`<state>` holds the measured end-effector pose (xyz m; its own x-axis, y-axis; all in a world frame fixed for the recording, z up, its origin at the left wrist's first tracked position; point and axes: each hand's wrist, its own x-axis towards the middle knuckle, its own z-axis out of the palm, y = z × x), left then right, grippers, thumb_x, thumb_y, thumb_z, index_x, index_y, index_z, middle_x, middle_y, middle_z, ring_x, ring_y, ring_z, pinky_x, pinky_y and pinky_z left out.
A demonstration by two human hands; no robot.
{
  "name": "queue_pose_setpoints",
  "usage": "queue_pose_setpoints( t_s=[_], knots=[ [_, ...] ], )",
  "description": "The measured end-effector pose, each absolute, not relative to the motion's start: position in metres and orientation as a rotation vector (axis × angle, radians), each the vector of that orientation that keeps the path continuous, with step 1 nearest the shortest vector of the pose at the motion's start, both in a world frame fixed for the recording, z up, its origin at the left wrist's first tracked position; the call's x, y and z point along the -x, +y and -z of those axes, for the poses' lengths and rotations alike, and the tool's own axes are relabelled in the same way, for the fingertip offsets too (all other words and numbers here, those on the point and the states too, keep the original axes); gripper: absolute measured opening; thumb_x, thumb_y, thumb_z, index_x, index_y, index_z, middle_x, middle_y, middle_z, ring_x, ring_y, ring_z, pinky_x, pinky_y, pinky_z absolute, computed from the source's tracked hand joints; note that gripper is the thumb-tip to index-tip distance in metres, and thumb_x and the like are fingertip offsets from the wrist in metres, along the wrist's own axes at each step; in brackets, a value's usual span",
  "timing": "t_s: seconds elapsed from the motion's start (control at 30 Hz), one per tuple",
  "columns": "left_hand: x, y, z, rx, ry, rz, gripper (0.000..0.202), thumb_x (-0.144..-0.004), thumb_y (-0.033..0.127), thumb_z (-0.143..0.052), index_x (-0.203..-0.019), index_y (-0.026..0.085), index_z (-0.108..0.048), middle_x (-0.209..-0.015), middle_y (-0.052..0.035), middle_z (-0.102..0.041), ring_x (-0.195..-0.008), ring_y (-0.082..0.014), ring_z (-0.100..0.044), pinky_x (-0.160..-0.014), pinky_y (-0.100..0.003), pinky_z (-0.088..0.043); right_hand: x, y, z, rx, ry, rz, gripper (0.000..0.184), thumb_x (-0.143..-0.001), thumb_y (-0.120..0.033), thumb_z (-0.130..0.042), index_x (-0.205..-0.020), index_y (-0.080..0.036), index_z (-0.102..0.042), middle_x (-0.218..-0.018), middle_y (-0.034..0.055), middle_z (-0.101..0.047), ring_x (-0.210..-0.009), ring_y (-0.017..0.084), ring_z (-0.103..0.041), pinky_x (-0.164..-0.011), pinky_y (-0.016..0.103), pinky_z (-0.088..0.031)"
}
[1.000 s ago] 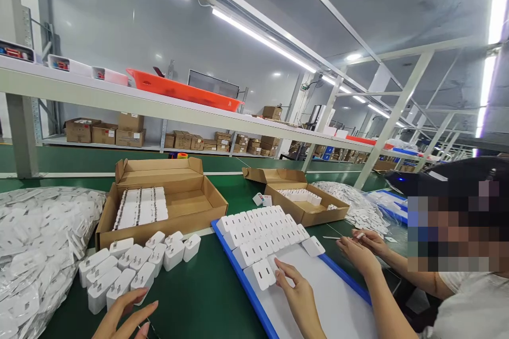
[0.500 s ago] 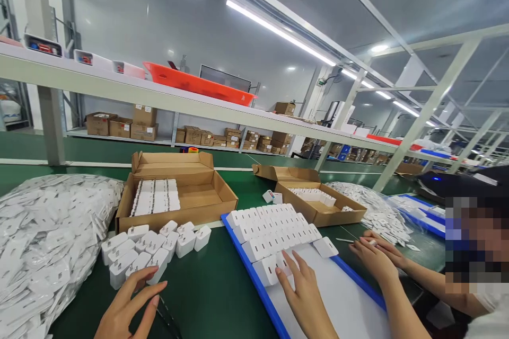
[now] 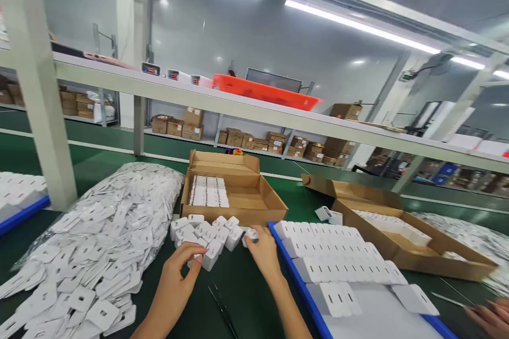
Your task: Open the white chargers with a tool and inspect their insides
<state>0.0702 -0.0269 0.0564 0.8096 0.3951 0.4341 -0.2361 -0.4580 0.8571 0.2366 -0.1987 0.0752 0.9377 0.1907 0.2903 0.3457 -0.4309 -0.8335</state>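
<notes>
- My left hand [image 3: 177, 280] is half closed; its thumb and fingers [image 3: 195, 250] pinch the near charger [image 3: 209, 260], at the front of the cluster of white chargers [image 3: 202, 229].
- My right hand [image 3: 263, 254] is curled, and its fingertips grip the end charger [image 3: 251, 234] on the right side of the same cluster.
- The cluster stands on the green tabletop [image 3: 238, 286], just in front of the open cardboard box [image 3: 254, 202].
- The blue tray [image 3: 296, 280] with rows of chargers lies just right of my right hand.
- The plastic bag of white pieces [image 3: 91, 254] fills the left side.
- Thin tweezers [image 3: 221, 304] lie between my forearms.
- A co-worker's hand [image 3: 488, 318] shows at the lower right corner.
</notes>
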Motion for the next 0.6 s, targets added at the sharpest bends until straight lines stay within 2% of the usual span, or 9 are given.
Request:
queue_pose_setpoints(
  t_s=[0.1, 0.17, 0.23, 0.3, 0.4, 0.47, 0.5, 0.57, 0.6],
  knots=[
    [-0.068, -0.033, -0.061, -1.946, 0.108, -0.719, 0.022, -0.086, 0.026, -0.051, -0.102, 0.020, -0.065, -0.106, -0.0108, -0.066, -0.101, -0.0256, -0.063, -0.089, -0.042, -0.052, -0.224, -0.202, -0.090, 1.881, -0.332, 0.085, 0.037, -0.073, -0.049, -0.055, -0.088, -0.016, -0.063, -0.090, 0.0122, -0.066, -0.088, 0.029, -0.063, -0.073, 0.038, -0.052],
    [-0.065, -0.038, -0.062, -1.960, 0.036, -0.679, 0.041, -0.080, 0.022, -0.059, -0.121, 0.022, -0.055, -0.125, -0.0123, -0.059, -0.117, -0.0282, -0.055, -0.099, -0.047, -0.045, -0.200, -0.194, -0.097, 1.786, -0.364, -0.071, 0.051, -0.079, -0.061, -0.044, -0.092, -0.015, -0.063, -0.085, 0.0106, -0.068, -0.075, 0.025, -0.064, -0.059, 0.033, -0.053],
    [-0.063, -0.043, -0.061, -1.944, -0.068, -0.636, 0.067, -0.075, 0.022, -0.066, -0.136, 0.024, -0.040, -0.140, -0.0124, -0.046, -0.130, -0.0297, -0.042, -0.108, -0.050, -0.036, -0.169, -0.176, -0.095, 1.654, -0.401, -0.319, 0.058, -0.081, -0.066, -0.042, -0.096, -0.014, -0.065, -0.083, 0.0104, -0.070, -0.066, 0.022, -0.065, -0.051, 0.030, -0.052],
    [-0.062, -0.044, -0.058, -1.906, -0.144, -0.641, 0.076, -0.073, 0.024, -0.069, -0.140, 0.024, -0.033, -0.144, -0.0121, -0.042, -0.134, -0.0297, -0.038, -0.111, -0.049, -0.032, -0.140, -0.156, -0.085, 1.428, -0.365, -0.614, 0.058, -0.080, -0.066, -0.050, -0.104, -0.015, -0.066, -0.088, 0.0099, -0.071, -0.071, 0.022, -0.066, -0.055, 0.028, -0.052],
    [-0.061, -0.039, -0.058, -1.821, -0.125, -0.717, 0.053, -0.077, 0.024, -0.061, -0.128, 0.022, -0.043, -0.129, -0.0113, -0.056, -0.120, -0.0266, -0.052, -0.104, -0.043, -0.041, -0.119, -0.136, -0.064, 1.278, -0.329, -0.726, 0.064, -0.082, -0.070, -0.043, -0.113, -0.018, -0.064, -0.097, 0.0090, -0.070, -0.090, 0.024, -0.066, -0.072, 0.031, -0.053],
    [-0.061, -0.032, -0.061, -1.774, -0.054, -0.776, 0.038, -0.080, 0.022, -0.054, -0.118, 0.021, -0.048, -0.112, -0.0093, -0.064, -0.105, -0.0238, -0.061, -0.093, -0.038, -0.048, -0.117, -0.132, -0.048, 1.430, -0.551, -0.605, 0.060, -0.087, -0.065, -0.038, -0.111, -0.017, -0.064, -0.102, 0.0104, -0.069, -0.096, 0.025, -0.063, -0.083, 0.036, -0.050],
    [-0.061, -0.029, -0.064, -1.763, -0.013, -0.806, 0.034, -0.081, 0.021, -0.052, -0.115, 0.021, -0.048, -0.106, -0.0083, -0.065, -0.101, -0.0229, -0.062, -0.090, -0.037, -0.050, -0.117, -0.132, -0.041, 1.553, -0.755, -0.516, 0.052, -0.089, -0.058, -0.041, -0.111, -0.017, -0.064, -0.107, 0.0111, -0.068, -0.101, 0.027, -0.061, -0.089, 0.039, -0.048],
    [-0.060, -0.023, -0.070, -1.783, 0.054, -0.816, 0.030, -0.081, 0.020, -0.049, -0.111, 0.021, -0.047, -0.100, -0.0064, -0.064, -0.094, -0.0215, -0.063, -0.083, -0.034, -0.051, -0.115, -0.133, -0.026, 1.805, -1.228, -0.324, 0.031, -0.087, -0.035, -0.051, -0.111, -0.020, -0.064, -0.115, 0.0107, -0.065, -0.109, 0.030, -0.056, -0.094, 0.044, -0.043],
    [-0.060, -0.021, -0.072, -1.801, 0.086, -0.798, 0.030, -0.081, 0.019, -0.049, -0.110, 0.021, -0.046, -0.099, -0.0053, -0.063, -0.089, -0.0201, -0.063, -0.079, -0.032, -0.051, -0.113, -0.132, -0.019, 1.913, -1.428, -0.257, 0.029, -0.084, -0.025, -0.054, -0.111, -0.022, -0.064, -0.116, 0.0102, -0.065, -0.110, 0.031, -0.054, -0.094, 0.045, -0.043]
  ],
)
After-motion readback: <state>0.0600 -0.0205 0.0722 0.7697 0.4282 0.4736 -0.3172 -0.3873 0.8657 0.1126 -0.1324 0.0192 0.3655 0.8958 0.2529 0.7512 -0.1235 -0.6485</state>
